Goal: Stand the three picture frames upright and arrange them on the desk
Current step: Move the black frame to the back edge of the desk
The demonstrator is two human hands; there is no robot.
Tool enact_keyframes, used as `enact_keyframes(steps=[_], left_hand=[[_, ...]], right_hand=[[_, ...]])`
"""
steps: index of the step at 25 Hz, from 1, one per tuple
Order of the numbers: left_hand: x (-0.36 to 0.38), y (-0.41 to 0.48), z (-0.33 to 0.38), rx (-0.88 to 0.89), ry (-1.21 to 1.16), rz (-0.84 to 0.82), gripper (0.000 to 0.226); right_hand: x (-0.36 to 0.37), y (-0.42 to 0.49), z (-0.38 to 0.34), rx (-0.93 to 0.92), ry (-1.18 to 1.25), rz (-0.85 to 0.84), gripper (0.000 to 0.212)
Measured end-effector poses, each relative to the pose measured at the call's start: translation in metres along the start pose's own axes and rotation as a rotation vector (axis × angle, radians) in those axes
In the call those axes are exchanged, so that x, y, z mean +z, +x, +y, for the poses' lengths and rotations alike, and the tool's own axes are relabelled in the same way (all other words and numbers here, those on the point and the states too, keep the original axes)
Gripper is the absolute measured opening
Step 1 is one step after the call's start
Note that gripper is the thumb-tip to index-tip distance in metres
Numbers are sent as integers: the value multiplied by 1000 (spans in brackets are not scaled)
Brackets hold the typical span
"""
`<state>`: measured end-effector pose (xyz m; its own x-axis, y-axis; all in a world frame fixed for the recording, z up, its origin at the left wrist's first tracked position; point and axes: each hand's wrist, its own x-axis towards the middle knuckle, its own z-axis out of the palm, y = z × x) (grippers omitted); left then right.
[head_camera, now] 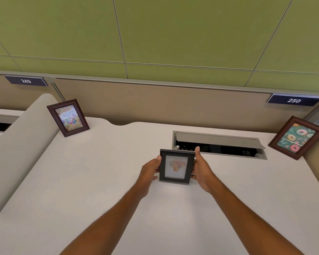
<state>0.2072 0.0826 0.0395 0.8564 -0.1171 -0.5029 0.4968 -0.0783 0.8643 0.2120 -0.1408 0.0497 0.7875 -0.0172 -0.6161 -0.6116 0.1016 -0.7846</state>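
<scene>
A small black frame [176, 166] with a flower picture stands upright in the middle of the white desk [99, 181], its lower edge on the desktop. My left hand [151, 170] grips its left side and my right hand [201, 168] grips its right side, one finger reaching over the top right corner. A brown frame with a balloon birthday picture [68, 117] stands upright at the back left. Another brown frame with a doughnut picture [297, 138] stands leaning at the back right corner.
An open cable hatch [219, 144] with a raised metal lid lies just behind the black frame. A beige partition [173, 105] with number plates 249 and 250 runs along the back. A rounded divider [17, 144] borders the desk's left side.
</scene>
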Motion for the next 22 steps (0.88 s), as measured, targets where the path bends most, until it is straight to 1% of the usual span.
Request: enact_keyframes(steps=[3,5,8,12,17,22], left_hand=[[-17,22,18,42,1,30,54],[-28,40,31,76,-17,43,50],[-44,69,51,94,-75,82,38],[-57,108,77,86,-107,132,33],[-64,148,96,91,-100,137,33],[-70,173,102,91,-77,121,31]], right_hand=[[16,23,-24,-23,9,-33,88],[27,40,-43,-46,6,-38,85],[43,65,-71,-71,-9,-48,85],[56,100,-102,-68,-8,-70,89],[64,137,-121,-68,-2,-51,90],[67,163,-123,-68,29,-30,88]])
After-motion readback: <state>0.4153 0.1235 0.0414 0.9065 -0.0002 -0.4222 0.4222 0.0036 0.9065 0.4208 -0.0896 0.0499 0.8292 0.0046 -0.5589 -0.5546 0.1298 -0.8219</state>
